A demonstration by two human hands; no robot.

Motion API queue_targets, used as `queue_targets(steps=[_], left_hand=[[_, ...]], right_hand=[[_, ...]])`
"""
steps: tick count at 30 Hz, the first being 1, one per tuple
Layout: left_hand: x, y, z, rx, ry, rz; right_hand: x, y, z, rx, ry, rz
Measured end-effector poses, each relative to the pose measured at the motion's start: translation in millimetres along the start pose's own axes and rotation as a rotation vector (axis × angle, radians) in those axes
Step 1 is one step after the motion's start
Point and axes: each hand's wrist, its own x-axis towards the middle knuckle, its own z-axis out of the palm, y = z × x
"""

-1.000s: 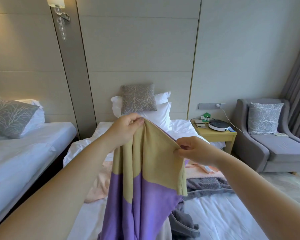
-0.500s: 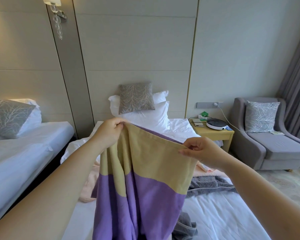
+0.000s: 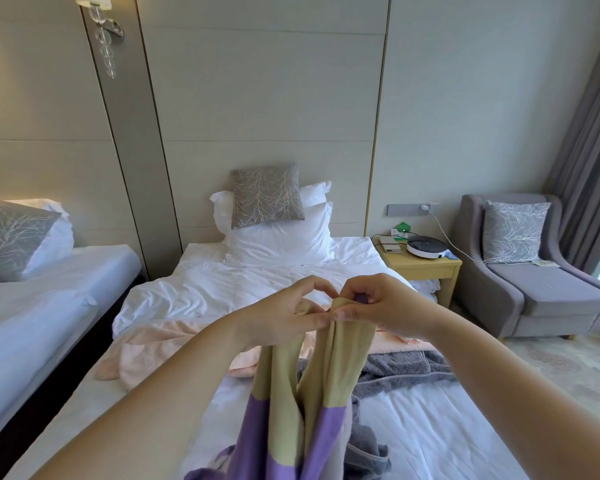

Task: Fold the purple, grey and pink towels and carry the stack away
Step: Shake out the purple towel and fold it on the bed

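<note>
**Purple towel pinched at its top edge**

The left hand and right hand touch above the bed. Their curled fingers pinch the yellow top band of the purple towel, which hangs in folds beneath them. The pink towel lies below the left fingers, and the grey towel below the right.
</note>
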Motion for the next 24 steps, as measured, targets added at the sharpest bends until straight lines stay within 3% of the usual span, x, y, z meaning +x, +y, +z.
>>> queue_targets(steps=[9, 14, 21, 24], left_hand=[[2.7, 0.4, 1.1, 0.008, -0.059, -0.004], [4.0, 2.3, -3.6, -0.038, 0.133, 0.007], [1.5, -4.6, -11.8, -0.027, 0.220, 0.002], [3.9, -12.7, -17.9, 0.117, 0.343, -0.018]], right_hand=[[-3.3, 6.2, -0.9, 0.193, -0.049, 0.011], [-5.3, 10.7, -4.1, 0.184, -0.167, 0.035], [1.6, 6.1, -1.1, 0.336, -0.071, 0.042], [7.1, 4.0, 0.5, 0.277, 0.006, 0.062]])
